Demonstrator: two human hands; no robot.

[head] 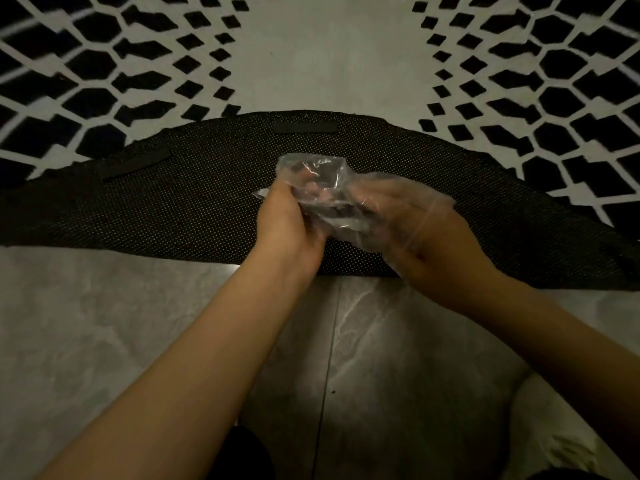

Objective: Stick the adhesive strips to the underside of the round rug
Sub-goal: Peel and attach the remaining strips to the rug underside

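Note:
The round rug (329, 57) lies on the floor with its near edge folded over, so its dark dotted underside (194, 216) faces up. Two black adhesive strips are stuck on that underside: one (305, 127) near the top of the fold, another (135, 164) to the left. Above the underside both hands work a clear crumpled plastic bag (318, 185). My left hand (289, 220) grips the bag's left side. My right hand (422, 230) holds its right side, partly veiled by the plastic. Something dark shows inside the bag, blurred.
Grey marble-look floor tiles (104, 323) fill the near half, with a tile joint running down the middle. The rug's black-and-white geometric pattern (86, 71) spreads to the far left and right. My knees show at the bottom edge.

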